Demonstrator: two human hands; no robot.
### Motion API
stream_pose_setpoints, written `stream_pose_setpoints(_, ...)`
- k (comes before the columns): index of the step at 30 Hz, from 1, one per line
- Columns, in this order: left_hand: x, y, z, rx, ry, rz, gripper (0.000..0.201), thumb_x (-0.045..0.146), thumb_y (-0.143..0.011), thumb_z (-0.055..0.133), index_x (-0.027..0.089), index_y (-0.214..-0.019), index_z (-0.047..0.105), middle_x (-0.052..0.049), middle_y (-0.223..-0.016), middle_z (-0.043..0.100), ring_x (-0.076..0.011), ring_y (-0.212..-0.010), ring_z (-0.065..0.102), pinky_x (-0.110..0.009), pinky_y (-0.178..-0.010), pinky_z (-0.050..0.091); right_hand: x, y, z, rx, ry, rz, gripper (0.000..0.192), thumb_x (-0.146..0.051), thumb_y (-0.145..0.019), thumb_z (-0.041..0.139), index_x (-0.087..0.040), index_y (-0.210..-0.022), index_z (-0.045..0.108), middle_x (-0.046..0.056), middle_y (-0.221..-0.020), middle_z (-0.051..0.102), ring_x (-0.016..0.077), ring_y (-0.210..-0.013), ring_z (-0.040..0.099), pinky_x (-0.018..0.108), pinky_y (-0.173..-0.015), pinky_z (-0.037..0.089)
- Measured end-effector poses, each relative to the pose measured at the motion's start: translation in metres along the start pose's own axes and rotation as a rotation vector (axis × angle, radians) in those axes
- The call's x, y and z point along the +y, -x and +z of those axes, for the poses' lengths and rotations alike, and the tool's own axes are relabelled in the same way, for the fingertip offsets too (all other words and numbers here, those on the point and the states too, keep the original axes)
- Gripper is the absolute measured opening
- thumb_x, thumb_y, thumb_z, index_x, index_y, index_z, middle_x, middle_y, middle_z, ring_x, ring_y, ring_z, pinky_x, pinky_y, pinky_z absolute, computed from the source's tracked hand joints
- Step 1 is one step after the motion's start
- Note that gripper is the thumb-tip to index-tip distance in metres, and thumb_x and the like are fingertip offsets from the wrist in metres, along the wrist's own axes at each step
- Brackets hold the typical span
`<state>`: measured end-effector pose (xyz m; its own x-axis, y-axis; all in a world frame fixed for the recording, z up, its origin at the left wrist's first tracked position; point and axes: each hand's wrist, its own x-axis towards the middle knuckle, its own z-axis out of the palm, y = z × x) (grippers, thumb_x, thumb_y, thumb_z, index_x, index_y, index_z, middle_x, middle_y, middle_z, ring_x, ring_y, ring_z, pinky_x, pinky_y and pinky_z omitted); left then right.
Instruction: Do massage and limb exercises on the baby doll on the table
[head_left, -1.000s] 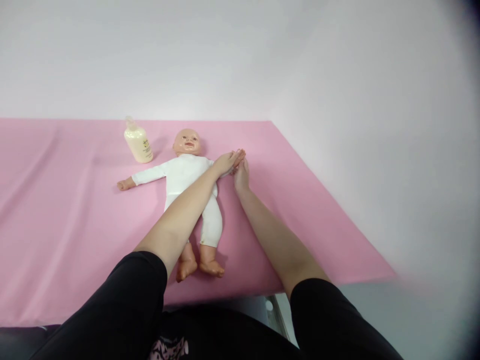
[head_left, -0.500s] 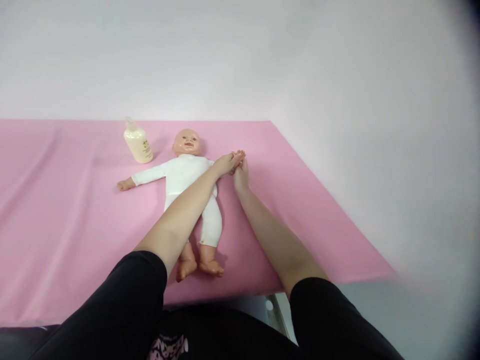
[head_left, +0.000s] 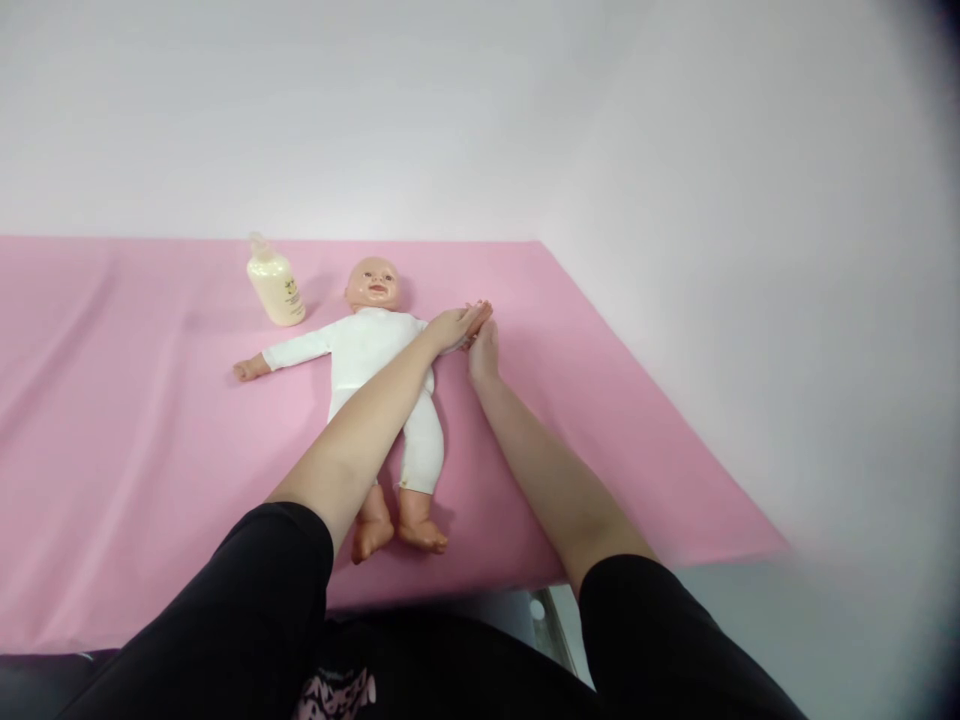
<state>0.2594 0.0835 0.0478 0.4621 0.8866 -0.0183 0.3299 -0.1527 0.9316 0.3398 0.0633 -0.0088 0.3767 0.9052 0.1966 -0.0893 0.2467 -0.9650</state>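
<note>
A baby doll [head_left: 367, 345] with a bald plastic head and a white cloth body lies on its back. Its arm on my right side stretches out to where my two hands meet. My left hand [head_left: 453, 328] lies over that arm's end, its fingers closed around the doll's hand. Close against it, my right hand [head_left: 484, 352] holds the same doll's hand from the right side. Most of that small hand is hidden between mine, and some of my fingers are hidden too. My left forearm crosses over the doll's lower body.
A pink sheet [head_left: 187, 450] covers the table. A pump bottle [head_left: 276, 290] of pale yellow liquid stands left of the doll's head. White walls [head_left: 675, 150] rise behind the table and to its right.
My right hand has shifted very slightly, its fingers moving a little against the doll's hand. My left hand, the doll and the bottle stay practically where they were.
</note>
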Motion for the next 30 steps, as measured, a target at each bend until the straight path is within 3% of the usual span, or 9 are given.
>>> stream_pose_setpoints(4,-0.0026,-0.0013,-0.001,-0.034,-0.086,0.042,0.062,0.063,-0.101,0.045,0.008,-0.104,0.073,-0.011,-0.082,0.074,-0.0167,-0.071,0.069,-0.026,-0.071,0.053,-0.0023,-0.001,0.003,0.026,-0.044,0.034,0.063,-0.066,-0.095,0.034,-0.029,-0.141,0.057,0.008,-0.134,0.063,0.026,-0.125,0.058,0.041,-0.087,0.057)
stream_pose_setpoints(10,0.002,0.0013,-0.0031,-0.01,-0.211,0.045,0.047,0.055,-0.096,0.061,0.01,-0.106,0.072,-0.009,-0.087,0.075,-0.0172,-0.077,0.069,-0.025,-0.074,0.052,-0.004,0.0004,-0.0001,-0.021,-0.105,0.038,0.076,-0.077,-0.091,0.033,-0.027,-0.142,0.058,0.01,-0.133,0.064,0.029,-0.124,0.06,0.043,-0.087,0.055)
stream_pose_setpoints(14,0.0066,0.0039,-0.0046,-0.015,-0.282,0.024,0.037,0.042,-0.092,0.068,0.01,-0.111,0.071,-0.01,-0.092,0.076,-0.018,-0.08,0.07,-0.024,-0.074,0.052,-0.0077,0.0003,0.0016,0.034,-0.131,0.1,0.071,-0.066,-0.096,0.03,-0.02,-0.142,0.059,0.012,-0.135,0.064,0.0271,-0.126,0.058,0.042,-0.091,0.053)
stream_pose_setpoints(18,0.0073,0.0046,-0.0045,-0.021,-0.296,0.041,0.035,0.037,-0.094,0.064,0.01,-0.115,0.07,-0.011,-0.099,0.077,-0.0187,-0.083,0.071,-0.024,-0.075,0.053,-0.01,0.0006,0.0048,0.059,-0.123,0.109,0.061,-0.054,-0.099,0.033,-0.019,-0.14,0.061,0.012,-0.136,0.064,0.0262,-0.128,0.056,0.042,-0.094,0.051)
stream_pose_setpoints(25,0.004,0.0034,-0.0021,-0.011,-0.275,0.084,0.045,0.045,-0.102,0.05,0.011,-0.124,0.068,-0.013,-0.109,0.077,-0.0194,-0.097,0.072,-0.024,-0.087,0.053,-0.0094,0.0024,0.0033,-0.002,-0.052,0.074,0.068,-0.063,-0.093,0.033,-0.023,-0.143,0.057,0.008,-0.138,0.062,0.025,-0.13,0.055,0.039,-0.095,0.051)
stream_pose_setpoints(30,0.0014,0.0019,-0.0002,-0.005,-0.175,0.059,0.056,0.055,-0.104,0.042,0.01,-0.121,0.069,-0.013,-0.102,0.077,-0.0181,-0.084,0.071,-0.025,-0.079,0.053,-0.007,0.0009,-0.0002,-0.016,-0.046,0.074,0.066,-0.066,-0.091,0.035,-0.027,-0.14,0.059,0.007,-0.134,0.062,0.0238,-0.121,0.058,0.036,-0.088,0.053)
